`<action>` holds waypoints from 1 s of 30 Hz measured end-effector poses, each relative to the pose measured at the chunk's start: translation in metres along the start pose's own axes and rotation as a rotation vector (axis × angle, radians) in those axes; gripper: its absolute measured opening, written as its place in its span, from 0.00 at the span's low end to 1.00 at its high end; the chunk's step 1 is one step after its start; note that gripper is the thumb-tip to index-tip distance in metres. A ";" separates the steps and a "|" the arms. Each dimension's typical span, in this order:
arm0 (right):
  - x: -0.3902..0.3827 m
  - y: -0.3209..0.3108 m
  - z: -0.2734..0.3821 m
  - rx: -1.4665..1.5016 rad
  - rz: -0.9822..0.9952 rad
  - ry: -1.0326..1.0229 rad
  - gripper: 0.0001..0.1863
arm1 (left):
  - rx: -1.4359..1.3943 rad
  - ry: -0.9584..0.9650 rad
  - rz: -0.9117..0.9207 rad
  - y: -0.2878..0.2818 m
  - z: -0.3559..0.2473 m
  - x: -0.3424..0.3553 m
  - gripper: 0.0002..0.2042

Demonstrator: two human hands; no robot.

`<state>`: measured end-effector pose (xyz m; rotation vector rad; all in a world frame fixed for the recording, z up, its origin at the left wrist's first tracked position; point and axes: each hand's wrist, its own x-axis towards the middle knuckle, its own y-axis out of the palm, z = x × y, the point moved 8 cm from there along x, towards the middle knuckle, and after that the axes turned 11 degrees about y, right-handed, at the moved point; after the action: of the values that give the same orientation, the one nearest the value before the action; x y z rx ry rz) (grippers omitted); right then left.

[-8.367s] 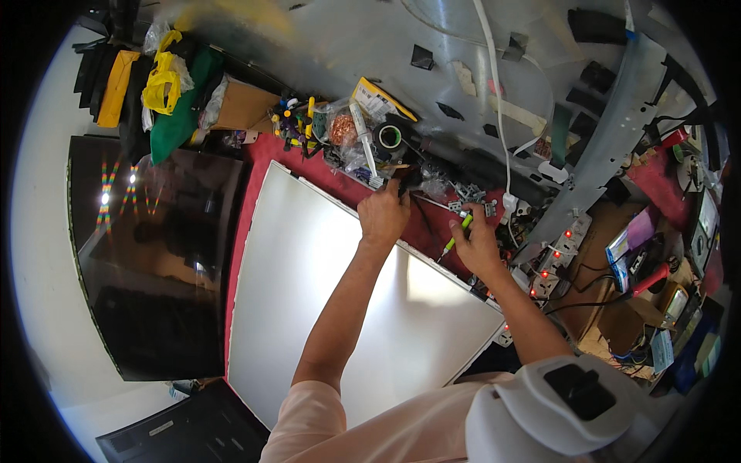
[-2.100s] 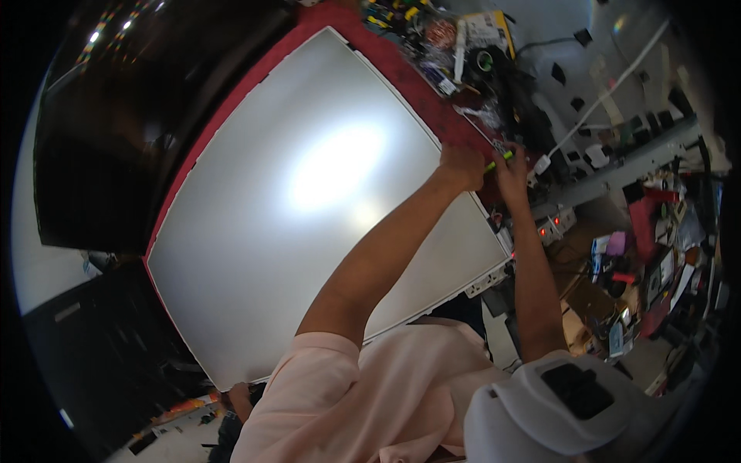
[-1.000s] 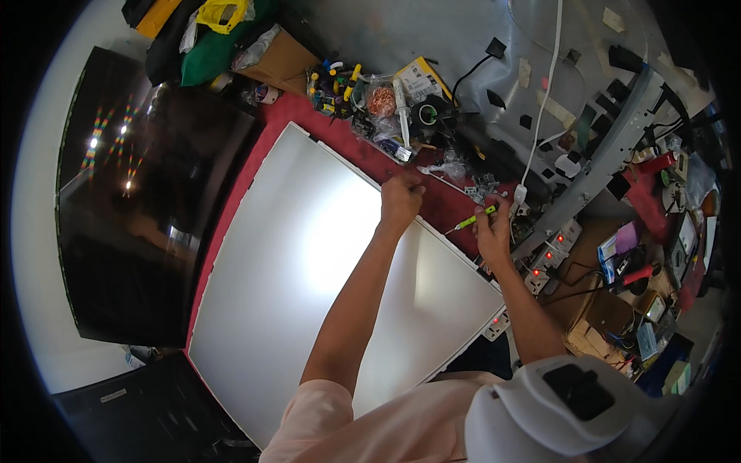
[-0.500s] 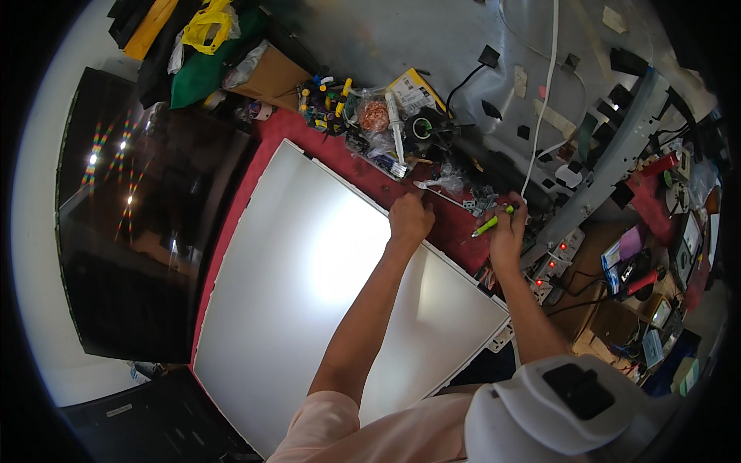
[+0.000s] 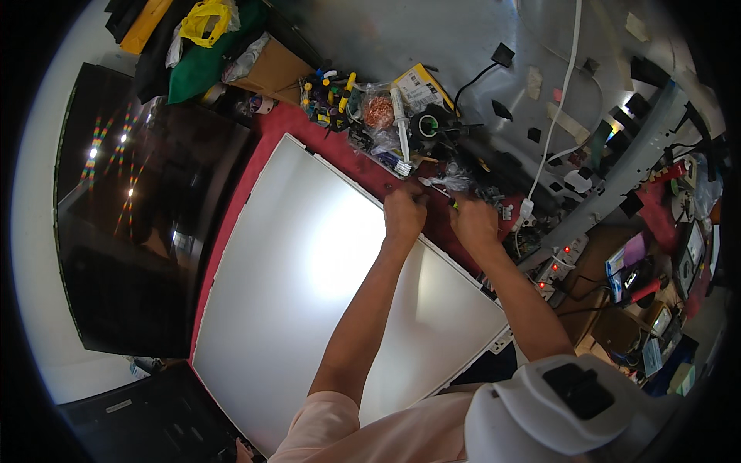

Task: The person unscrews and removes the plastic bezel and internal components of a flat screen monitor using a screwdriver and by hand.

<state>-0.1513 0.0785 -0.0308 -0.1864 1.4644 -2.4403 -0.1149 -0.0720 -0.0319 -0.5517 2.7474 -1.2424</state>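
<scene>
My left hand (image 5: 404,212) is closed at the far long edge of the large white panel (image 5: 278,293), its fingers curled around something I cannot make out. Just right of it, my right hand (image 5: 474,224) grips a green screwdriver (image 5: 455,204), mostly hidden by the fingers. The red mat (image 5: 351,154) shows beyond the panel, with small metal parts (image 5: 494,201) and a clear plastic bag (image 5: 457,179) close to my fingers.
A dark screen (image 5: 143,231) leans at left; another (image 5: 139,409) lies below it. Tools (image 5: 332,96) crowd the back. A white cable (image 5: 563,100), power strips (image 5: 559,266) and a cluttered side bench (image 5: 648,309) are rightward. Part of another person's hand (image 5: 243,451) shows at bottom.
Over the last half second my right hand has swung leftward with the screwdriver, close to my left hand. My left hand has shifted only slightly.
</scene>
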 end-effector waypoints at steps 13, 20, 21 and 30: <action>0.002 -0.010 -0.004 0.129 -0.053 0.129 0.12 | 0.065 0.188 -0.118 0.005 -0.004 0.013 0.06; -0.016 -0.022 -0.002 0.526 0.105 0.090 0.14 | 0.030 0.267 -0.057 -0.021 -0.007 0.007 0.07; -0.020 -0.022 -0.001 0.526 0.205 0.112 0.14 | 0.093 0.310 -0.070 -0.029 -0.009 0.003 0.06; -0.033 -0.033 0.000 0.627 0.051 -0.054 0.10 | 0.373 0.535 0.065 -0.086 0.038 0.012 0.12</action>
<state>-0.1254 0.1031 -0.0010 -0.0745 0.6174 -2.6844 -0.0933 -0.1551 0.0074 -0.0994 2.7566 -2.0719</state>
